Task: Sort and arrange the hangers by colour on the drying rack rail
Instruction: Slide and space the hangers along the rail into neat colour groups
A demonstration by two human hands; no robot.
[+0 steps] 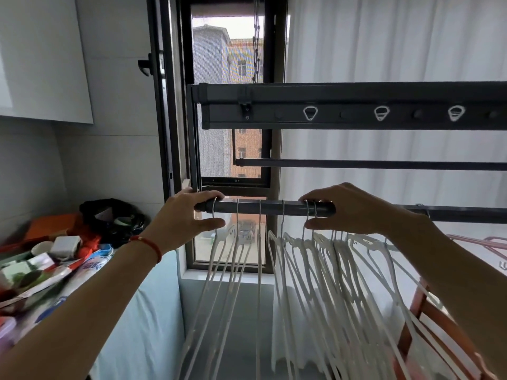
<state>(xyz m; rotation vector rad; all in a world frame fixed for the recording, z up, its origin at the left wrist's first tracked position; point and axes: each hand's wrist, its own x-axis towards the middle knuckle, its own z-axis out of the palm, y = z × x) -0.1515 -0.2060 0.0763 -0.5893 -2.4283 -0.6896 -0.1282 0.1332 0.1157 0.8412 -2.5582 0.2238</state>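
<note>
A dark rail (pixel 274 207) of the drying rack runs left to right at hand height. Several white hangers (pixel 323 272) hang from it, spread out on the left and bunched on the right. My left hand (pixel 189 215) wraps the rail's left end, fingers over it and thumb under it, right at the hook of the leftmost white hanger (pixel 214 270). My right hand (pixel 354 208) grips the rail over the hooks of the bunched white hangers. Pink hangers (pixel 477 244) show at the far right, partly hidden behind my right arm.
Higher rack bars (pixel 356 102) and a thinner rod (pixel 384 164) cross above. A window (pixel 227 78) and white curtain (pixel 397 50) lie behind. A cluttered shelf (pixel 55 259) sits at left. An orange-red frame (pixel 419 305) stands at lower right.
</note>
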